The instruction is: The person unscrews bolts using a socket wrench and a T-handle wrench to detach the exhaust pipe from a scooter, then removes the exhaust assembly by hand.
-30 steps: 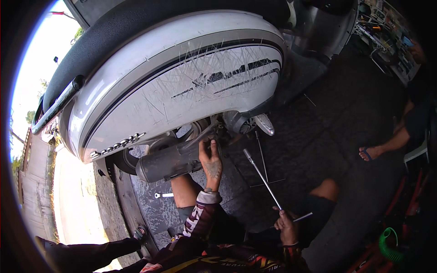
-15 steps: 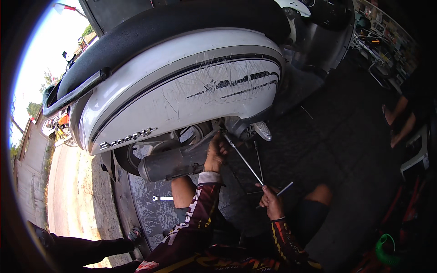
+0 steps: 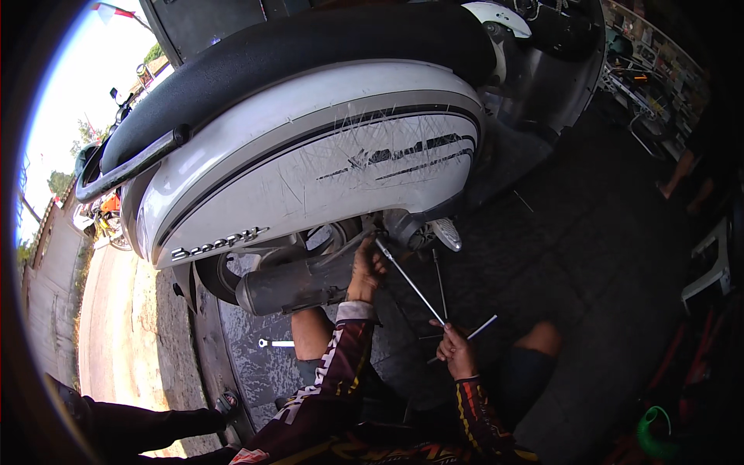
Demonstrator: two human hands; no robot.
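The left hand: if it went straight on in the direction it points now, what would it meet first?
The left hand would probably meet the scooter's underside below the white side panel; depth is unclear.

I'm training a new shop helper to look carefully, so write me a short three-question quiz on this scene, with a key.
1. Which hand holds the T-shaped wrench by its crossbar end?

2. The left hand is nearest which part of that wrench?
a) the crossbar
b) the middle of the shaft
c) the end away from the crossbar

3. True or false: the scooter's white side panel is scratched.

Key:
1. The right hand.
2. c
3. True; many fine scratches show across it.
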